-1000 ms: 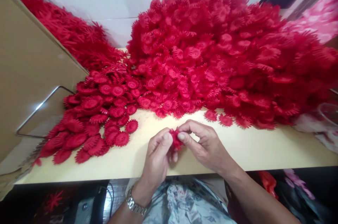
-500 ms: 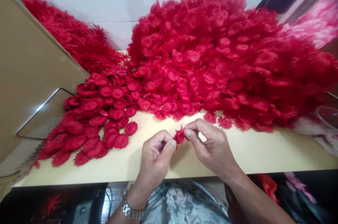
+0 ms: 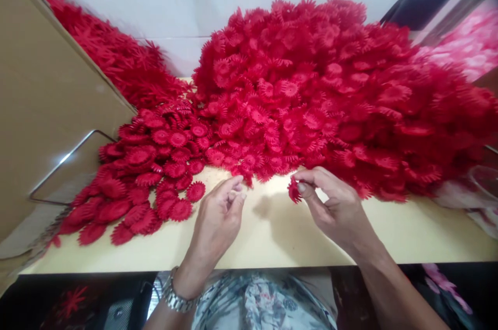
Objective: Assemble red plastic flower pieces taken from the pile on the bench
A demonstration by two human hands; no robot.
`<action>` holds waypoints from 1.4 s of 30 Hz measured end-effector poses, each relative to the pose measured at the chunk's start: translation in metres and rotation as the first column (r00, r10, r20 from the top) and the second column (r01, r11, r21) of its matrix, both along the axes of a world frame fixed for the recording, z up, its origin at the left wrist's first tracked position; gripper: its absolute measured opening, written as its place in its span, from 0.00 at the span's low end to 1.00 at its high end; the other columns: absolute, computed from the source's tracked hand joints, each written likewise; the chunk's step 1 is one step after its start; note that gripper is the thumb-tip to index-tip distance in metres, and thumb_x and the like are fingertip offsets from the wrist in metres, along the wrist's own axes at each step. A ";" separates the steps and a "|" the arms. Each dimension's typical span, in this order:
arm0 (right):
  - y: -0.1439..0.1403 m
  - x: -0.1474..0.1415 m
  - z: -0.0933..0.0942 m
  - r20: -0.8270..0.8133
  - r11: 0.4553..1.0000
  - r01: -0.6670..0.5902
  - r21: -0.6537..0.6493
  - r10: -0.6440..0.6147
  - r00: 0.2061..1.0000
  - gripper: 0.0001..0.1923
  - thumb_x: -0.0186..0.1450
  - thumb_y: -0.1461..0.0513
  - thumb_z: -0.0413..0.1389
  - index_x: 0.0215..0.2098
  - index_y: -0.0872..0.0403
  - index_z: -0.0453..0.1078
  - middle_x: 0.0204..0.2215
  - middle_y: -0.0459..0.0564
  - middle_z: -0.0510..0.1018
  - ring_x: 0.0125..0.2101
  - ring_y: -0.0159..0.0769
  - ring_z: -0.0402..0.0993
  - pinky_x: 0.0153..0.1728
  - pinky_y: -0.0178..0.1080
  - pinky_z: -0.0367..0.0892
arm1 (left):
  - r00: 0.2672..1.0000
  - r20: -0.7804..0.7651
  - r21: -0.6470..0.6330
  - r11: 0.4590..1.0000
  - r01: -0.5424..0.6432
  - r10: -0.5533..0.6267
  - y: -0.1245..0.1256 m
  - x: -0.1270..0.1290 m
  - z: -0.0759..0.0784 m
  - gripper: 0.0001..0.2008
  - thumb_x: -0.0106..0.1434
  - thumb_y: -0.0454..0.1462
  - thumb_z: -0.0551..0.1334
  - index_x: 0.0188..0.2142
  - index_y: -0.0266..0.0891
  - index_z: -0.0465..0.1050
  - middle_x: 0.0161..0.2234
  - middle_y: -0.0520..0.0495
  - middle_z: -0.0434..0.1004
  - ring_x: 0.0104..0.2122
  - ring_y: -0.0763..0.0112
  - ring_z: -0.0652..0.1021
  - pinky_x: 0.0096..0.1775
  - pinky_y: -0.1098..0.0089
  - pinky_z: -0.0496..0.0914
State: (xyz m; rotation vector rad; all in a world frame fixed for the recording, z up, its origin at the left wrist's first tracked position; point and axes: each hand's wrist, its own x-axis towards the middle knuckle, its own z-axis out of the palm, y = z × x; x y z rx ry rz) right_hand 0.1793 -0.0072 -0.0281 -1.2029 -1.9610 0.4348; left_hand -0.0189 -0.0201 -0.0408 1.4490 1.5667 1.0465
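My right hand (image 3: 336, 210) pinches a small red fringed flower piece (image 3: 294, 191) between thumb and index finger, just above the table. To its left, my left hand (image 3: 220, 216) hovers with thumb and index tips slightly apart and nothing visible between them. A metal-band watch (image 3: 177, 293) circles the left wrist. Beyond the hands rises a big heap of red fringed flower pieces (image 3: 288, 91). Left of my left hand spreads a lower pile of round red toothed-edge pieces (image 3: 136, 184), the closest being a single disc (image 3: 195, 191).
A cardboard panel (image 3: 50, 81) with a bent metal wire (image 3: 64, 159) stands at the left. Star-shaped red pieces (image 3: 112, 55) lie behind it. Pink petals (image 3: 467, 34) and clear plastic (image 3: 462, 190) are at the right. The pale table's front edge (image 3: 268, 262) runs before me.
My hands have drawn apart. The left has let go of the red flower piece and moved left; the right has carried the piece to the right. The view has shifted slightly.
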 end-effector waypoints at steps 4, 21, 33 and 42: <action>-0.008 -0.007 -0.005 -0.057 0.994 -0.055 -0.091 0.050 0.997 0.08 0.63 0.67 0.50 0.41 0.54 0.66 0.32 0.50 0.73 0.31 0.34 0.71 0.32 0.36 0.67 | 0.997 -0.041 0.093 0.993 -0.069 0.073 -0.007 0.002 0.010 0.12 0.57 0.34 0.58 0.41 0.38 0.73 0.38 0.45 0.72 0.27 0.74 0.72 0.31 0.73 0.66; -0.026 -0.031 -0.003 -0.309 0.977 -0.116 -0.178 0.057 0.949 0.05 0.65 0.64 0.49 0.39 0.53 0.64 0.29 0.47 0.72 0.30 0.31 0.71 0.31 0.33 0.67 | 0.840 0.536 -0.188 0.982 0.022 0.084 -0.021 0.026 -0.002 0.10 0.55 0.40 0.63 0.23 0.37 0.67 0.17 0.57 0.62 0.16 0.81 0.61 0.17 0.79 0.56; -0.018 -0.033 -0.002 -0.268 0.933 -0.274 -0.232 0.209 0.940 0.04 0.60 0.63 0.57 0.30 0.54 0.65 0.25 0.44 0.68 0.27 0.30 0.67 0.29 0.33 0.64 | 0.846 0.531 -0.148 0.988 0.043 0.043 -0.022 0.025 -0.002 0.15 0.54 0.43 0.64 0.19 0.37 0.64 0.16 0.58 0.58 0.16 0.81 0.56 0.18 0.77 0.50; -0.016 -0.029 -0.002 -0.236 0.953 -0.260 -0.157 0.219 0.947 0.07 0.63 0.66 0.50 0.29 0.55 0.68 0.23 0.47 0.71 0.25 0.31 0.67 0.26 0.34 0.63 | 0.780 0.625 -0.200 0.959 0.202 -0.034 -0.030 0.017 -0.002 0.11 0.57 0.43 0.60 0.27 0.36 0.72 0.19 0.51 0.68 0.16 0.79 0.65 0.18 0.76 0.55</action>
